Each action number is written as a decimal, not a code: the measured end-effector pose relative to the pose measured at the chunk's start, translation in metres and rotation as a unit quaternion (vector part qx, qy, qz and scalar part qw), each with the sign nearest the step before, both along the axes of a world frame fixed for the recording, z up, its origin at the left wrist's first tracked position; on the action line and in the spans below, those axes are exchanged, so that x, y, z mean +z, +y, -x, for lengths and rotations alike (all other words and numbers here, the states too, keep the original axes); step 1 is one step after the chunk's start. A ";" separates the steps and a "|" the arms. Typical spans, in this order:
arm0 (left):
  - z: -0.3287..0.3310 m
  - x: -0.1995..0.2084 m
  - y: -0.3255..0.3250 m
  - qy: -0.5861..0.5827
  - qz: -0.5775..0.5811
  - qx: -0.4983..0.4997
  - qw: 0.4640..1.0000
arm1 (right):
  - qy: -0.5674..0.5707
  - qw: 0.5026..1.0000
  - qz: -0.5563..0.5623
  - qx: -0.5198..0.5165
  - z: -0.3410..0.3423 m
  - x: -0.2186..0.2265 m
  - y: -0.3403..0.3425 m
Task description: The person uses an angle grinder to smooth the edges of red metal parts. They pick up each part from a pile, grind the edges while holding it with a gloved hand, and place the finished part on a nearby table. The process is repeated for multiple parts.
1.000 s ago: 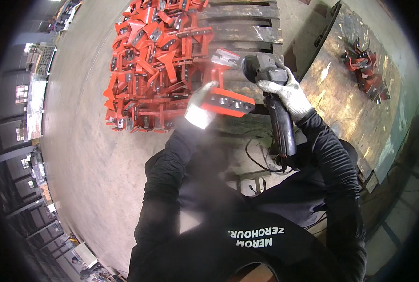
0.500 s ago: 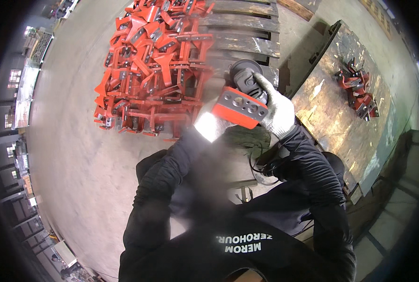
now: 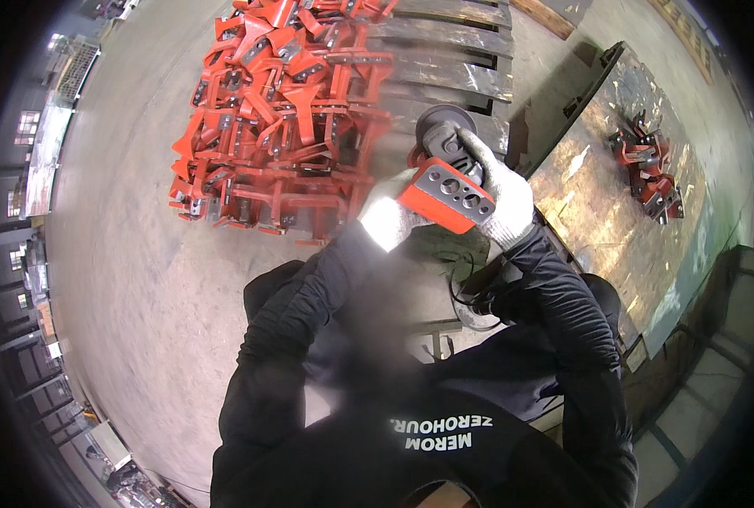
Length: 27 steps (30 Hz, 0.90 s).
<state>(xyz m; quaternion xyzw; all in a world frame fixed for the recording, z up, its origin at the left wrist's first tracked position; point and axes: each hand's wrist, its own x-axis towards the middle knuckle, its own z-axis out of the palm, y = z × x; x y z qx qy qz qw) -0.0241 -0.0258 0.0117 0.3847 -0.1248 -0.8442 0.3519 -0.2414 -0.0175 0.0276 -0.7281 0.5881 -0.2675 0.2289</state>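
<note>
My left hand (image 3: 387,217), in a white glove, is closed on a red metal bracket (image 3: 441,208). The bracket's bare grey face, with several round holes, is turned up toward me. My right hand (image 3: 509,201), also gloved in white, is closed around what looks like a dark grey angle grinder (image 3: 450,146). Its round disc points away from me, just beyond the bracket's far side. Both hands are close together in front of me, and the bracket hides part of the tool. Whether the disc touches the bracket, I cannot tell.
A large heap of red metal brackets (image 3: 288,118) stands ahead to the left, beside a dark slatted wooden pallet (image 3: 444,78). On the right, a worn board-topped table (image 3: 593,199) bears a small group of red brackets (image 3: 648,165). A black cable (image 3: 455,284) hangs below my hands.
The bracket has turned slightly in my left hand and shifted a little to the right, closer over the tool. My right hand keeps its hold, almost unmoved.
</note>
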 end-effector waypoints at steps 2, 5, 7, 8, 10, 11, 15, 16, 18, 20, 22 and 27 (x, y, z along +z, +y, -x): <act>-0.013 -0.017 0.002 0.070 0.041 -0.013 0.997 | 0.001 1.000 0.014 0.000 -0.002 0.006 0.002; -0.034 -0.051 -0.002 0.159 0.108 -0.032 0.981 | 0.014 1.000 0.010 -0.017 -0.005 0.012 0.006; -0.030 -0.043 -0.003 0.155 0.107 -0.012 0.982 | 0.028 0.999 -0.001 -0.028 -0.002 0.010 0.008; -0.024 -0.027 -0.003 0.124 0.083 0.014 0.989 | 0.034 0.999 -0.004 -0.032 0.000 0.008 0.008; -0.021 -0.019 -0.002 0.103 0.068 0.040 0.992 | 0.041 0.999 -0.005 -0.035 0.001 0.006 0.008; -0.023 -0.027 -0.003 0.112 0.074 0.038 0.990 | 0.043 0.998 -0.002 -0.036 0.000 0.005 0.006; -0.017 -0.019 0.001 0.116 0.043 0.040 0.991 | 0.027 0.999 0.013 -0.026 -0.002 0.009 0.006; -0.018 -0.021 0.001 0.110 0.056 0.037 0.992 | 0.019 0.999 0.020 -0.025 -0.004 0.011 0.006; -0.020 -0.023 0.001 0.099 0.084 0.030 0.991 | 0.029 0.999 0.004 -0.037 -0.003 0.008 0.007; -0.019 -0.018 0.000 0.093 0.073 0.036 0.992 | 0.031 0.999 -0.003 -0.042 -0.001 0.008 0.008; -0.020 -0.020 -0.001 0.093 0.069 0.037 0.993 | 0.023 0.999 -0.002 -0.041 -0.001 0.008 0.009; -0.021 -0.028 0.000 0.155 0.043 0.029 0.986 | 0.038 0.998 -0.012 -0.055 -0.003 0.004 0.004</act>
